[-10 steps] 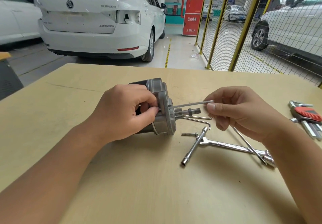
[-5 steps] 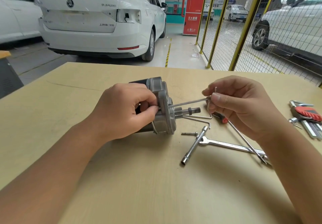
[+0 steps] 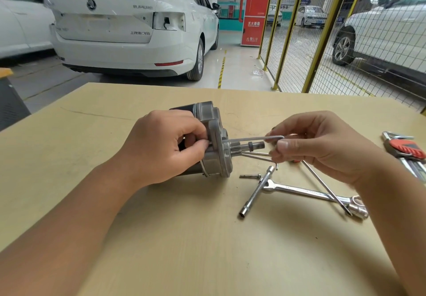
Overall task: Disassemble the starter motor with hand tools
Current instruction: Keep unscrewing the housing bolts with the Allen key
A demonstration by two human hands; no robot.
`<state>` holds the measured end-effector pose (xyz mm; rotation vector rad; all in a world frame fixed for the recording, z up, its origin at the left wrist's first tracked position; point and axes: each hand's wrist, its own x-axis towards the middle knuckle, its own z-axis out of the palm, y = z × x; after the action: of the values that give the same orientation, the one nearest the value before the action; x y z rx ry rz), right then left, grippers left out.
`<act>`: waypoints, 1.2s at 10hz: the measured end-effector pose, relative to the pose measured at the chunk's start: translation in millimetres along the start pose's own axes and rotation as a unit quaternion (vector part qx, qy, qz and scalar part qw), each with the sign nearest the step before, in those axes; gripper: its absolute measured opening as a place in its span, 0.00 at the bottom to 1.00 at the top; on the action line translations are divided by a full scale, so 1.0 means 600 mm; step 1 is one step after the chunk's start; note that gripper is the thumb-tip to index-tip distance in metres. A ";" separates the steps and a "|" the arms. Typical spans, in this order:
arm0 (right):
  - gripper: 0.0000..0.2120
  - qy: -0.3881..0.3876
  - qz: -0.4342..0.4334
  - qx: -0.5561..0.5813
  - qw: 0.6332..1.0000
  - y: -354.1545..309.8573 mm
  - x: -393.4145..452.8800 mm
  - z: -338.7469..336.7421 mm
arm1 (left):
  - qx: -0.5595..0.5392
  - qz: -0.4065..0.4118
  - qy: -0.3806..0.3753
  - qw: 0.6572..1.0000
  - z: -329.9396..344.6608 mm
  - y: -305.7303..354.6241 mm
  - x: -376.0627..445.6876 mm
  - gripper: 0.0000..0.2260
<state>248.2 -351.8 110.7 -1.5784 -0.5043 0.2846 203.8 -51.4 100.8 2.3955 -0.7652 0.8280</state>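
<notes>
Starter motor [image 3: 213, 139] lies on its side near the middle of the pale wooden table [image 3: 161, 238], its grey flanged end and short pinion shaft pointing to the right. Behind the table stand a white car [image 3: 129, 26] and a yellow-framed mesh fence [image 3: 322, 42].

The left hand [image 3: 161, 148] grips the motor body, fingers curled over the top and the thumb pressed against the back of the flange. The right hand [image 3: 322, 143] pinches the outer end of a hex key [image 3: 253, 138] between thumb and curled fingers; the key runs level from that hand to the face of the flange, where its tip touches the metal just above the shaft.

On the table to the right of the motor lies a combination wrench [image 3: 309, 192], with a T-handle socket wrench [image 3: 255, 192] lying across its near end and a long thin rod [image 3: 325, 186] crossing its far end. At the right edge lies a hex key set [image 3: 408, 150] in a red holder. Just below the shaft rest two more thin keys [image 3: 255, 155], partly hidden by the right hand. A small loose bolt [image 3: 250, 176] lies just beside the flange's lower edge.
</notes>
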 end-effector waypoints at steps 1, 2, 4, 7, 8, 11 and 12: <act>0.18 0.022 0.027 -0.038 0.999 0.002 0.001 -0.002 | -0.001 0.001 0.001 1.000 0.001 0.000 0.000 0.04; 0.21 0.015 0.038 -0.059 0.997 0.001 0.002 0.000 | -0.001 0.004 0.000 1.000 0.001 -0.003 0.000 0.04; 0.18 0.025 -0.008 0.044 0.999 -0.001 0.004 0.007 | -0.001 0.007 0.000 1.000 0.001 -0.004 0.000 0.04; 0.19 0.076 -0.117 0.061 0.988 0.003 0.006 0.020 | -0.004 0.007 0.002 1.000 0.001 -0.001 0.000 0.04; 0.13 0.038 -0.110 0.062 0.991 0.002 0.004 0.015 | -0.004 0.005 0.004 1.000 0.001 -0.003 0.000 0.04; 0.17 -0.016 -0.077 0.065 0.995 -0.004 0.000 0.008 | -0.002 0.001 0.002 1.000 0.000 0.000 0.000 0.04; 0.20 -0.028 -0.057 0.052 0.997 -0.006 -0.002 0.003 | -0.005 -0.002 0.000 1.000 -0.001 0.002 0.000 0.04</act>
<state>246.1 -350.9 114.3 -1.4385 -0.6107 0.2638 202.9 -52.0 101.4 2.3865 -0.7616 0.8211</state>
